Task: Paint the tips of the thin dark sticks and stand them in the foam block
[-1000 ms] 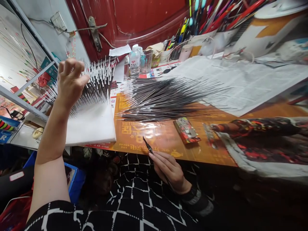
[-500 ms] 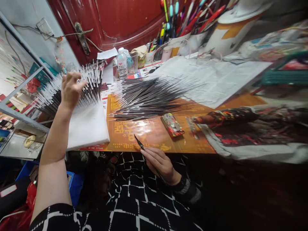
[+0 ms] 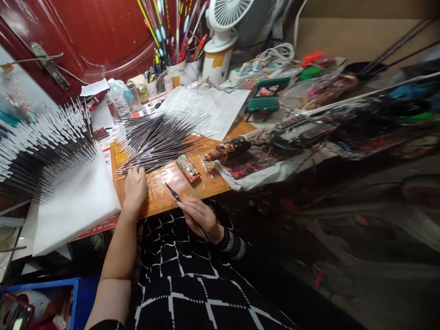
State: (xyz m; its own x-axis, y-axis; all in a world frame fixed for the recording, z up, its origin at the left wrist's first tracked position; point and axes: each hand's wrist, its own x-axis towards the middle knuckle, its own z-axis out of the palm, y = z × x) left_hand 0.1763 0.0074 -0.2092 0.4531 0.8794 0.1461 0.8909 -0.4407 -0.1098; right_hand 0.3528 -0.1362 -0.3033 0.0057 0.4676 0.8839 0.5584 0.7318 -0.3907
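Note:
My left hand (image 3: 135, 185) is at the near left edge of a loose pile of thin dark sticks (image 3: 161, 135), its fingers curled in and touching them. What those fingers pinch is hidden behind the hand. In front of my lap, my right hand (image 3: 201, 217) grips a slim dark brush-like tool (image 3: 173, 192), its tip pointing up and left. Beyond that tip lies a small paint-smeared block (image 3: 188, 168). To the left, many dark sticks with white ends (image 3: 51, 146) stand upright in a thick white foam slab (image 3: 79, 206).
An orange-covered table (image 3: 158, 197) carries a white sheet (image 3: 213, 107), a water bottle (image 3: 118, 98) and a stained handle-like tool (image 3: 228, 149) on a paint-marked cloth (image 3: 254, 178). Behind are a small white fan (image 3: 230, 13) and a green frame (image 3: 264, 98). A blue bin (image 3: 76, 298) sits low left.
My left hand has left the upright sticks on the foam and come down right to the loose pile. My right hand keeps its tool. The view has swung right.

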